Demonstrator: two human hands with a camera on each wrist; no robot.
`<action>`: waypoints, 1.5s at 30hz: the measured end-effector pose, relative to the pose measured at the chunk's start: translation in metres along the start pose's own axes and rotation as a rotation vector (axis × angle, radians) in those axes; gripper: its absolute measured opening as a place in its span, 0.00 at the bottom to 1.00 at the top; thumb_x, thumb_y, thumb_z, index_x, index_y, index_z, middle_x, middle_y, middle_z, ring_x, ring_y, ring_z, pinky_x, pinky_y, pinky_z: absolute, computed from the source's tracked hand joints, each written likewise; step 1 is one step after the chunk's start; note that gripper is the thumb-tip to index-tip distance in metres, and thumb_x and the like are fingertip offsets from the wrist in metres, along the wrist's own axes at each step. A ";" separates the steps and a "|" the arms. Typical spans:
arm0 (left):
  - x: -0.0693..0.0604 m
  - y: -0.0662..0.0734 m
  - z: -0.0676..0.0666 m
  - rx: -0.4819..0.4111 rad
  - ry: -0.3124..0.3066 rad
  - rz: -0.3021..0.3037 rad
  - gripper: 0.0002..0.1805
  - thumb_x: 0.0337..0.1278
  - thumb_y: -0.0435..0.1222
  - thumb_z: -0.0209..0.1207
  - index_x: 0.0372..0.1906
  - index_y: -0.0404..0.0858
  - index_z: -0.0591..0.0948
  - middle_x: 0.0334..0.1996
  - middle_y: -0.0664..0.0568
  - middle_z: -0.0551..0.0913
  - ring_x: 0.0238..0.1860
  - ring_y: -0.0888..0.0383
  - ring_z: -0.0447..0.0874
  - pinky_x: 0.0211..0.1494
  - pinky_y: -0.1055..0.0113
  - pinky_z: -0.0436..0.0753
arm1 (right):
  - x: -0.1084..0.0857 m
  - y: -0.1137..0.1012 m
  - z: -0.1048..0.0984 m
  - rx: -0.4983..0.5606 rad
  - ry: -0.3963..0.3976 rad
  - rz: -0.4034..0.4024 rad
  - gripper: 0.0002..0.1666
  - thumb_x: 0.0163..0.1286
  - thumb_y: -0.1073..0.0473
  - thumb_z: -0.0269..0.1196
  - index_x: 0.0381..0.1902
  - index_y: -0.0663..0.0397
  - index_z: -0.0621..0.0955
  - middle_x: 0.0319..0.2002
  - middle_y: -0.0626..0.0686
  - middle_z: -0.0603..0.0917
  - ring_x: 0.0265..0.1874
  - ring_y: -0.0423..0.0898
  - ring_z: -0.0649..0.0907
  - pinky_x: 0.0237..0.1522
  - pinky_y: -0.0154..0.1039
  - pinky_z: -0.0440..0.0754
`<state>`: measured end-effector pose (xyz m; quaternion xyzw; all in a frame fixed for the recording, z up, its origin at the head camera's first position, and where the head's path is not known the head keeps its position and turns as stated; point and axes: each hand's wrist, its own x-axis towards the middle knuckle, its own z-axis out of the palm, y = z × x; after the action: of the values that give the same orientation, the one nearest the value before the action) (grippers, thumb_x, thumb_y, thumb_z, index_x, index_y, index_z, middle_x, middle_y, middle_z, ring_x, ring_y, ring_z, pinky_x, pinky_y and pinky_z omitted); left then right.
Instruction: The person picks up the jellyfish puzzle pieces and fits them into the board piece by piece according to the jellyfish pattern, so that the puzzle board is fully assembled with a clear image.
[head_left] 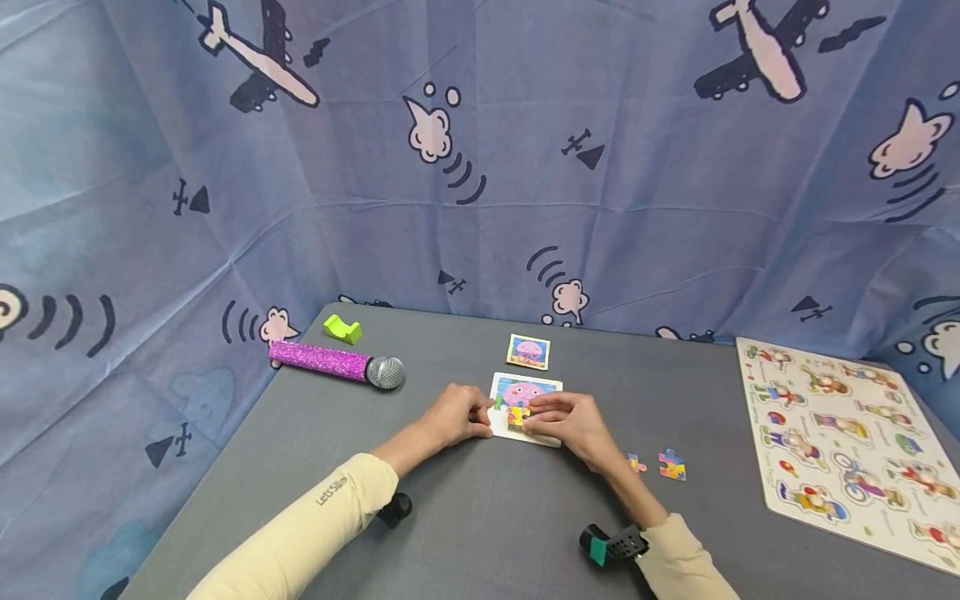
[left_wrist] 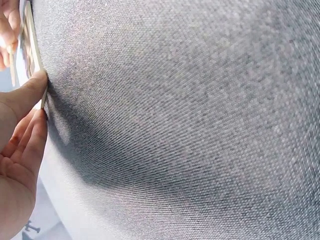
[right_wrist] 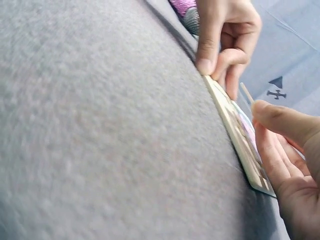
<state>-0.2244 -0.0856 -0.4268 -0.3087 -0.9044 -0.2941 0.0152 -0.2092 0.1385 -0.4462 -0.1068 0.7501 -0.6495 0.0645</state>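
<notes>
A shallow jigsaw puzzle tray (head_left: 538, 437) lies on the grey table, its upper part filled with a pink cartoon picture and its lower part pale and bare. At its left edge my left hand (head_left: 455, 414) holds the frame between thumb and fingers. My right hand (head_left: 572, 423) pinches a yellow and red puzzle piece (head_left: 517, 416) just over the bare part. The right wrist view shows this piece (right_wrist: 246, 93) edge-on, tilted and raised off the tray (right_wrist: 235, 132). Two loose pieces, one small (head_left: 637, 463) and one larger (head_left: 672, 465), lie right of my right hand.
Behind the tray is a small square picture (head_left: 528, 352) of a similar pink figure. A glittery purple microphone (head_left: 330, 362) and a green block (head_left: 342, 329) lie at the left. A large picture board (head_left: 847, 450) covers the right side. Patterned cloth (head_left: 510, 167) hangs behind the table.
</notes>
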 end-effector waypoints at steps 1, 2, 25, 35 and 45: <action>0.000 0.000 0.000 0.000 0.000 0.001 0.10 0.38 0.32 0.74 0.18 0.38 0.82 0.36 0.46 0.87 0.44 0.52 0.85 0.39 0.69 0.78 | 0.001 0.000 0.002 -0.013 -0.001 -0.005 0.23 0.52 0.73 0.71 0.46 0.78 0.79 0.43 0.69 0.84 0.32 0.40 0.87 0.34 0.27 0.80; 0.000 0.000 0.000 -0.001 0.000 0.001 0.10 0.38 0.32 0.74 0.18 0.38 0.82 0.37 0.46 0.87 0.44 0.52 0.85 0.40 0.69 0.78 | 0.001 0.000 0.004 -0.023 -0.003 -0.011 0.22 0.52 0.73 0.71 0.46 0.77 0.79 0.42 0.69 0.84 0.32 0.40 0.87 0.33 0.27 0.80; 0.000 -0.002 0.000 0.001 0.019 0.029 0.13 0.35 0.31 0.75 0.14 0.38 0.80 0.34 0.47 0.87 0.43 0.52 0.85 0.34 0.74 0.74 | 0.012 0.000 0.031 -0.355 0.073 -0.115 0.15 0.46 0.72 0.74 0.35 0.67 0.85 0.28 0.57 0.87 0.25 0.45 0.87 0.25 0.27 0.78; 0.000 0.000 -0.001 -0.001 0.008 0.016 0.15 0.36 0.31 0.74 0.12 0.38 0.77 0.41 0.44 0.86 0.44 0.51 0.85 0.36 0.73 0.75 | 0.012 -0.004 0.027 -0.390 0.046 -0.092 0.15 0.47 0.71 0.73 0.37 0.65 0.85 0.30 0.56 0.87 0.26 0.43 0.86 0.25 0.28 0.78; 0.000 -0.004 0.001 0.028 0.008 0.025 0.11 0.38 0.33 0.75 0.19 0.39 0.80 0.31 0.50 0.86 0.37 0.56 0.84 0.37 0.70 0.77 | 0.012 -0.004 0.027 -0.404 0.040 -0.132 0.16 0.46 0.71 0.74 0.36 0.65 0.84 0.31 0.56 0.87 0.25 0.43 0.86 0.25 0.29 0.79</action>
<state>-0.2270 -0.0874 -0.4301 -0.3183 -0.9046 -0.2823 0.0268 -0.2144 0.1089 -0.4458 -0.1536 0.8575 -0.4908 -0.0159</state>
